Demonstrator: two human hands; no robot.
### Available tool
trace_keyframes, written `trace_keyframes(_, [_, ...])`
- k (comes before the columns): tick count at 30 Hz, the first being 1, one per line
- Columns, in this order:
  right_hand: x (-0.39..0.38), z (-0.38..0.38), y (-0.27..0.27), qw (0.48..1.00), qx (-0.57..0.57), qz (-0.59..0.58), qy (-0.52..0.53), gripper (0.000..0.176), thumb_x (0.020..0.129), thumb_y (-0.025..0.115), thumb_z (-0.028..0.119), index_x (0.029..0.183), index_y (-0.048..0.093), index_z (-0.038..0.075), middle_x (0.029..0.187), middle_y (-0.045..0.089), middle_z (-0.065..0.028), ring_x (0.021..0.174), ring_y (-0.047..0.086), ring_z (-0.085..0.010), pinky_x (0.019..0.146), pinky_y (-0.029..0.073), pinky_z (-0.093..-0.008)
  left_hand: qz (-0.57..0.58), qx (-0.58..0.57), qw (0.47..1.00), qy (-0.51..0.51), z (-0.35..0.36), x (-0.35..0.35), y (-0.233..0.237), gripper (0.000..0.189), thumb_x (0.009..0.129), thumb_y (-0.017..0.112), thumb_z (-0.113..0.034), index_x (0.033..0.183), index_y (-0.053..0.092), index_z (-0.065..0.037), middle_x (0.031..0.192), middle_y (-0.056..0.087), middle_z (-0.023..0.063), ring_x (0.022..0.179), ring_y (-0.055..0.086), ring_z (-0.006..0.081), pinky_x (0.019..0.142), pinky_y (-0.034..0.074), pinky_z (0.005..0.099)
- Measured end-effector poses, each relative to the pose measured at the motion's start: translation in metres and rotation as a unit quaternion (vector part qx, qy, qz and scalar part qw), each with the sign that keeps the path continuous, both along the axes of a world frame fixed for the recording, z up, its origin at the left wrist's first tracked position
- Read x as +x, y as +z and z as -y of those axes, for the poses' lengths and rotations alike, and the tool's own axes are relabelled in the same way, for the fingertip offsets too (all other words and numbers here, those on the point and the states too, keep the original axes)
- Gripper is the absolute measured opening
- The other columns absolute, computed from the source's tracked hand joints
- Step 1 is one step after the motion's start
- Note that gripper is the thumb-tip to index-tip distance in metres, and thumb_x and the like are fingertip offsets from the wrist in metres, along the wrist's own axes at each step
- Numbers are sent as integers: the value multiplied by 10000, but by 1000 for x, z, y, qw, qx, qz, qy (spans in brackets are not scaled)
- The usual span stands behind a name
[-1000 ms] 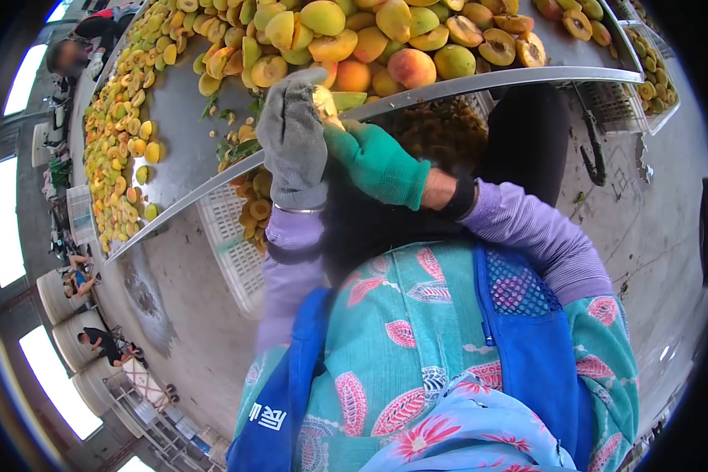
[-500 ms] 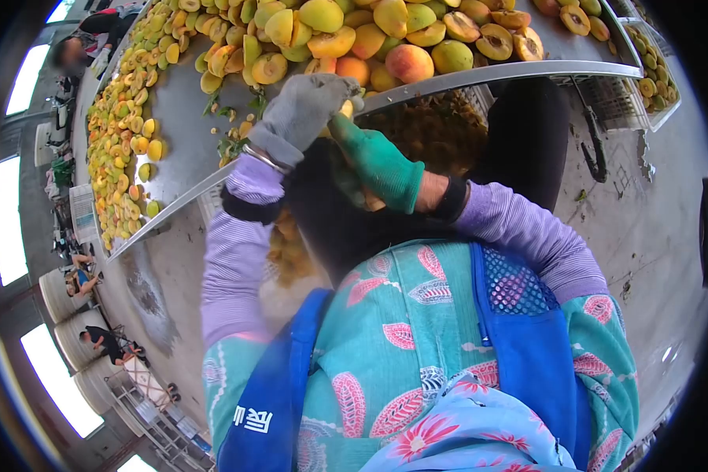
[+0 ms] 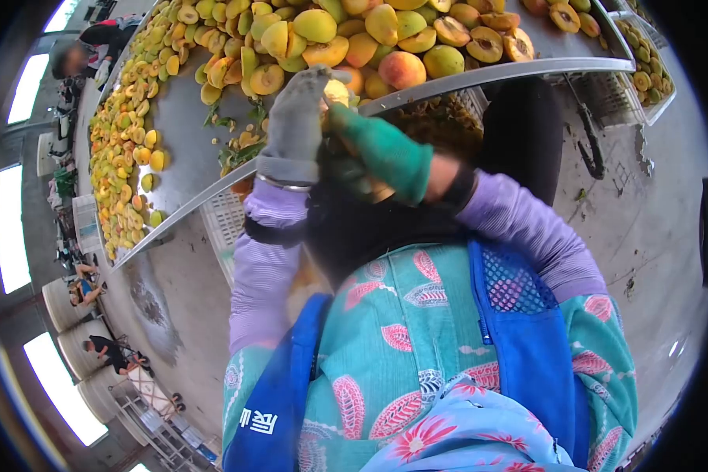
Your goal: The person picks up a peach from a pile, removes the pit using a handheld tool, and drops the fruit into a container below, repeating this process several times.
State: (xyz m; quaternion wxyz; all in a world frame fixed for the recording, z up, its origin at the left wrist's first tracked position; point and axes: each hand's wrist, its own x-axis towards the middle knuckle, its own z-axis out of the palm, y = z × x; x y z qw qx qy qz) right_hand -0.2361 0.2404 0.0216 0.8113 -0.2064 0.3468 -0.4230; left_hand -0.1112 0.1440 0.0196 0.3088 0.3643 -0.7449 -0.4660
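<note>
My left hand (image 3: 295, 118), in a grey glove, is closed around a yellow apricot (image 3: 337, 92) just in front of the table's near edge. My right hand (image 3: 385, 157), in a green glove, is closed too, its thumb against or very near that fruit. A small tan piece (image 3: 381, 190) shows under the right palm; what it is I cannot make out. Right behind the hands, the metal table (image 3: 182, 98) bears a heap of whole and halved apricots (image 3: 315, 27), some halves with brown pits.
A raised metal rim (image 3: 488, 73) borders the table. Beneath it, between my knees, stands a crate of fruit pieces (image 3: 440, 118). Another white crate (image 3: 226, 224) is at the left. A fruit-filled crate (image 3: 645, 67) stands far right. People sit in the left background.
My left hand has turned more upright and its forearm has shifted right. The yellow apricot shows more fully between the hands. My right hand has moved slightly.
</note>
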Motion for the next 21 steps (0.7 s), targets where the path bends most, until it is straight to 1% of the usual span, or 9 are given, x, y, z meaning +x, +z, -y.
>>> trace_keyframes(2, [-31, -3, 4, 995, -61, -16, 82, 472, 955, 457, 575, 763, 473, 144, 563, 399, 33, 417, 340, -89, 374, 272, -240, 17, -46, 998, -34, -20, 1, 18, 176, 913, 537, -31, 1065, 624, -20, 945, 661, 110, 887, 652, 180, 829, 541, 295])
trace_keyframes(5, [-17, 4, -27, 972, -197, -128, -21, 474, 957, 479, 540, 841, 540, 85, 615, 480, -15, 499, 458, -111, 444, 369, -250, 42, -177, 983, -35, -21, 5, 17, 173, 922, 515, -13, 1047, 634, -23, 957, 664, 109, 865, 658, 181, 778, 555, 290])
trace_keyframes(8, [19, -6, -33, 915, -236, -282, -164, 506, 981, 441, 489, 945, 565, 0, 678, 570, -99, 572, 563, -164, 498, 461, -312, -34, -31, 997, 62, -20, -7, 5, 164, 941, 518, -76, 1019, 644, -7, 943, 673, 108, 791, 671, 183, 683, 569, 292])
trace_keyframes(9, [18, -7, -24, 956, -138, -232, -114, 481, 978, 438, 477, 947, 559, 12, 687, 575, -105, 567, 563, -168, 485, 459, -327, -148, 130, 970, 138, -17, -11, -7, 201, 961, 503, -118, 1008, 656, 3, 910, 677, 107, 716, 673, 182, 610, 567, 296])
trace_keyframes(12, [-10, -6, 16, 980, -69, -184, -9, 441, 967, 436, 471, 949, 542, 44, 690, 564, -104, 533, 545, -175, 441, 441, -346, -39, 35, 986, 156, -27, -23, 14, 242, 968, 504, -165, 1004, 658, 19, 880, 678, 107, 691, 671, 185, 598, 565, 292])
trace_keyframes(13, [-14, -10, 19, 979, -80, -185, 20, 433, 963, 436, 474, 948, 537, 53, 686, 556, -101, 518, 536, -177, 425, 433, -348, 33, -51, 995, 73, -15, -18, 13, 246, 966, 515, -166, 1003, 660, 30, 873, 677, 101, 709, 664, 179, 634, 556, 292])
trace_keyframes(16, [7, -6, 23, 990, 22, -122, -61, 363, 977, 421, 428, 910, 540, 92, 594, 472, -7, 353, 387, -106, 316, 324, -258, 38, 95, 987, -126, 18, -9, 21, 258, 962, 531, -187, 997, 662, 33, 867, 676, 89, 739, 658, 166, 690, 542, 286])
trace_keyframes(17, [9, -5, 27, 994, 99, 13, -55, 328, 971, 424, 427, 896, 503, 118, 557, 428, 13, 363, 378, -100, 327, 322, -250, 101, 142, 973, -150, 20, -10, 28, 266, 969, 525, -199, 980, 666, 25, 849, 671, 78, 747, 647, 157, 731, 526, 276])
trace_keyframes(21, [11, -6, 29, 993, 81, 37, -80, 322, 969, 440, 434, 876, 480, 128, 569, 426, 8, 400, 409, -107, 351, 338, -264, -39, 239, 970, 38, -3, -30, 34, 339, 985, 508, -292, 978, 653, 14, 860, 658, 93, 721, 647, 164, 655, 542, 287])
